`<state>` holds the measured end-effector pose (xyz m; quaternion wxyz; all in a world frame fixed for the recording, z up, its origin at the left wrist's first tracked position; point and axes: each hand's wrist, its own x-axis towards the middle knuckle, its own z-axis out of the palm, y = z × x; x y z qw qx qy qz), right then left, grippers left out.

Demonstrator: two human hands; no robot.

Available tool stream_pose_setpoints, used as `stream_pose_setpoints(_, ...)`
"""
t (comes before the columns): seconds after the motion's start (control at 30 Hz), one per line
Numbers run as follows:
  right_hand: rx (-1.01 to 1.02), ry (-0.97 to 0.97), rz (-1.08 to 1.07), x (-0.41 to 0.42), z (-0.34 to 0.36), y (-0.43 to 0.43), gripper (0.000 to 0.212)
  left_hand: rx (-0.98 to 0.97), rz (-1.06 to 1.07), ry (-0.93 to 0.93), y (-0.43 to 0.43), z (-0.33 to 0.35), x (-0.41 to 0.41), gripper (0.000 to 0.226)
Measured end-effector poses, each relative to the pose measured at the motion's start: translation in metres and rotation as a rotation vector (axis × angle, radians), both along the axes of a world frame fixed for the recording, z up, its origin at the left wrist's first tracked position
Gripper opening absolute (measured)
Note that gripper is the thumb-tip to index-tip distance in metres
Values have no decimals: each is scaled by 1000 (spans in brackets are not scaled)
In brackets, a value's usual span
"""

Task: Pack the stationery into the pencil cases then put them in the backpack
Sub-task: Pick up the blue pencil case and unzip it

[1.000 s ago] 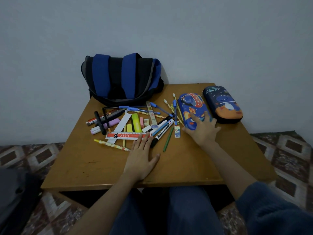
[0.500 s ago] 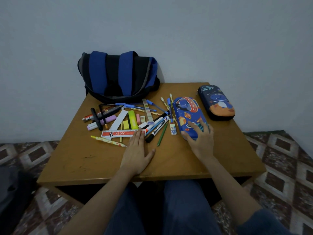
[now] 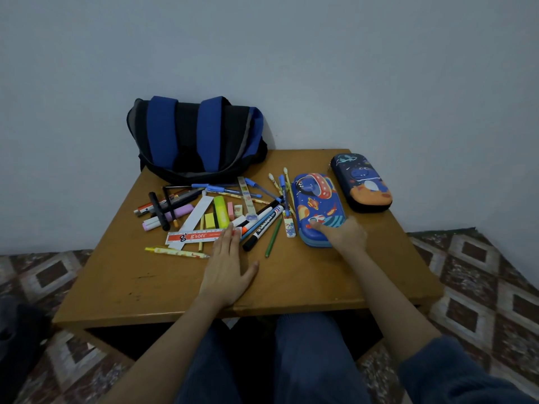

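A closed blue pencil case with a rocket print (image 3: 316, 199) lies right of centre on the wooden table (image 3: 145, 281). My right hand (image 3: 345, 236) grips its near end, thumb on the lid. A second, darker pencil case (image 3: 361, 182) lies closed at the back right. Loose stationery (image 3: 221, 211) is heaped in the middle: pens, markers, pencils, erasers, a green highlighter. My left hand (image 3: 227, 269) rests flat on the table, fingertips touching a red and white ruler (image 3: 192, 237). A blue and black backpack (image 3: 198, 141) stands at the back against the wall.
The table is small and stands against a plain wall, with patterned floor on both sides. My knees are under its near edge. A dark object (image 3: 17, 339) lies on the floor at the left. A green pencil (image 3: 273, 237) lies between my hands.
My right hand has drawn the blue rocket case toward me and closed around its near end. My left hand has stayed by the ruler.
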<state>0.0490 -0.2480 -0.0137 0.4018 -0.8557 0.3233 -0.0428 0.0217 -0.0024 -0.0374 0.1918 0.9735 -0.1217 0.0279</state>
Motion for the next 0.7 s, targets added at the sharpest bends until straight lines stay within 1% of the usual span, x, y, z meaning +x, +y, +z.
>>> stream_pose_setpoints(0.07, 112, 3, -28, -1, 7, 3, 74, -17, -2, -13, 0, 1, -1, 85)
stream_pose_setpoints(0.1, 165, -38, -53, -1, 9, 6, 69, -28, -3, -18, 0, 2, -2, 84)
stream_pose_setpoints(0.2, 321, -227, -172, -4, 19, 9, 65, -45, 0, -17, 0, 2, -3, 82)
stream_pose_setpoints(0.3, 477, -366, -180, -9, 30, 6, 50, -48, 8, 2, 1, 2, -2, 81)
stream_pose_setpoints(0.4, 730, -454, -160, -18, 41, 3, 47, -29, -3, 24, 0, 3, 0, 78)
stream_pose_setpoints(0.47, 843, -458, -125, -20, 47, 2, 45, -22, -11, 14, -1, 5, 0, 74)
stream_pose_setpoints(0.57, 940, -371, -31, -21, 50, 3, 29, -70, -26, -20, 1, 4, -2, 68)
stream_pose_setpoints(0.63, 970, -336, 24, -23, 48, 6, 33, -187, -20, -63, 4, 4, -2, 61)
stream_pose_setpoints(0.7, 972, -339, 38, -22, 45, 8, 33, -384, 84, -89, 12, 12, -1, 52)
